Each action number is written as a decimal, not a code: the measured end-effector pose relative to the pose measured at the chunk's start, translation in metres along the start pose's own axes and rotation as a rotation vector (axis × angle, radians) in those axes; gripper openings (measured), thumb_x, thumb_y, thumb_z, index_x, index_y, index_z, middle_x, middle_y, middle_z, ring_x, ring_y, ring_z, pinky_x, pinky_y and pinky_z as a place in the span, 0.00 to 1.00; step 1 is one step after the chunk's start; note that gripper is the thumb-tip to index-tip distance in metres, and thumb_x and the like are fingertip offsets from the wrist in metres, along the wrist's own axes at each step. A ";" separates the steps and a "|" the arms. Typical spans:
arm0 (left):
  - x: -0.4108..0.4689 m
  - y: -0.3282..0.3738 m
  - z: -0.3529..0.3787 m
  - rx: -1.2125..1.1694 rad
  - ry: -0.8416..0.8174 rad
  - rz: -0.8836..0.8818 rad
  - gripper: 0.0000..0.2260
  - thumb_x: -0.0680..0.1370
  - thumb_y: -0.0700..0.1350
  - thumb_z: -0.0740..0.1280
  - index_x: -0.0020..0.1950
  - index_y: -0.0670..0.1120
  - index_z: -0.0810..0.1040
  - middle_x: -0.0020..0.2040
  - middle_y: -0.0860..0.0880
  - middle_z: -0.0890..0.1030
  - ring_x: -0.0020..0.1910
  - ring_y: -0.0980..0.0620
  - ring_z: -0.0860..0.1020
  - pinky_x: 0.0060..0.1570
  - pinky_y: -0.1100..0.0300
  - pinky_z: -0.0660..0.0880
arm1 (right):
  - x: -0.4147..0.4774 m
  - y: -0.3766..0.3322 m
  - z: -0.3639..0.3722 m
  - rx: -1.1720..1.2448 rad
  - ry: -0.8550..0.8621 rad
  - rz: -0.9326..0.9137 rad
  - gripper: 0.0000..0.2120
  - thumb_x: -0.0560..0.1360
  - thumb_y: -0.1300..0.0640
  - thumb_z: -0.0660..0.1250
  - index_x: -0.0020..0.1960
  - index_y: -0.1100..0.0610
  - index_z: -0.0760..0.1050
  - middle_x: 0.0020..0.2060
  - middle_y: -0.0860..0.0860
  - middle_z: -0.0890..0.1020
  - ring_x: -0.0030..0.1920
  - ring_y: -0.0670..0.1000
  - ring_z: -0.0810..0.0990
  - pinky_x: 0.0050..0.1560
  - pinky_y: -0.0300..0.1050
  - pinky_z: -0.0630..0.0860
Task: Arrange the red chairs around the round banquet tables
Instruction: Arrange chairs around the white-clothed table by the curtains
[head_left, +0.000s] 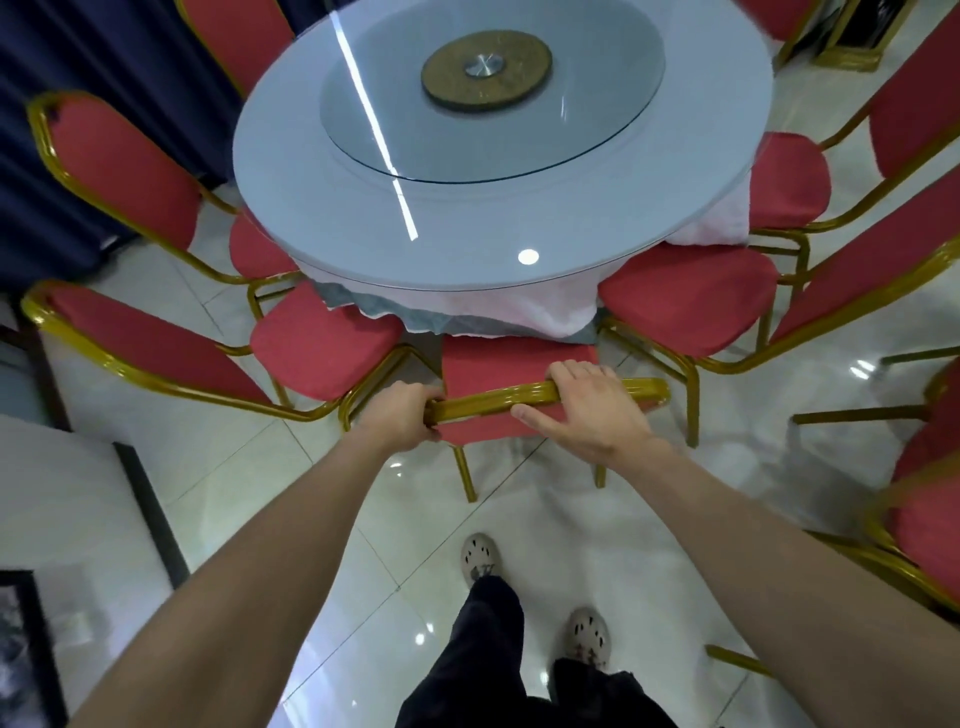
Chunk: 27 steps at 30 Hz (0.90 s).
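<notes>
At lower centre, the left hand (402, 415) and right hand (587, 410) each clasp the top rail (498, 402) of the red chair (519, 364); frame stiff, probably light.

Both bare forearms reach up from the lower corners of the frame and converge toward the centre. The left grip (402, 415) sits just left of centre, its fingers curled round the left end of a chair's top rail (498, 401), with the back of the hand facing up. The right grip (587, 410) lies just right of centre on the same rail, palm down. Its fingers (576, 371) are hooked over the far side and its thumb (530, 414) stretches leftward along the near side. Both wrists look nearly straight.
</notes>
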<state>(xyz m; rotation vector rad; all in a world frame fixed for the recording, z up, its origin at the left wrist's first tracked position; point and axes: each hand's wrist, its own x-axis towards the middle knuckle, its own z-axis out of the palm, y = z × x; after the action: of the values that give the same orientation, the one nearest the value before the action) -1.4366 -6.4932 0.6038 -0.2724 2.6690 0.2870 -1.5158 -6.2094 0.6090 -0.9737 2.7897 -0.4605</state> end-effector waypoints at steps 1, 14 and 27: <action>-0.005 -0.011 -0.004 -0.012 -0.011 -0.021 0.25 0.74 0.50 0.82 0.70 0.55 0.81 0.58 0.54 0.86 0.55 0.49 0.84 0.57 0.48 0.84 | 0.004 -0.013 0.000 -0.009 0.008 -0.034 0.33 0.78 0.20 0.48 0.55 0.48 0.71 0.49 0.46 0.77 0.51 0.51 0.75 0.64 0.56 0.73; -0.038 -0.292 -0.054 -0.075 0.059 -0.118 0.22 0.76 0.49 0.81 0.68 0.49 0.83 0.61 0.51 0.87 0.57 0.51 0.84 0.59 0.51 0.82 | 0.123 -0.244 0.077 -0.009 -0.032 -0.132 0.25 0.80 0.30 0.60 0.57 0.52 0.74 0.50 0.49 0.79 0.50 0.54 0.78 0.53 0.52 0.72; -0.035 -0.554 -0.160 0.360 -0.003 0.098 0.36 0.69 0.54 0.84 0.75 0.55 0.76 0.66 0.51 0.82 0.69 0.46 0.76 0.76 0.46 0.67 | 0.222 -0.471 0.150 0.145 -0.159 0.094 0.21 0.83 0.36 0.64 0.63 0.53 0.72 0.58 0.53 0.79 0.54 0.58 0.81 0.54 0.57 0.80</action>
<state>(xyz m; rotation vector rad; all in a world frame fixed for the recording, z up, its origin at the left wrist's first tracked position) -1.3398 -7.0582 0.6730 -0.0279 2.6719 -0.1646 -1.3785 -6.7334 0.6160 -0.8067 2.6061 -0.5387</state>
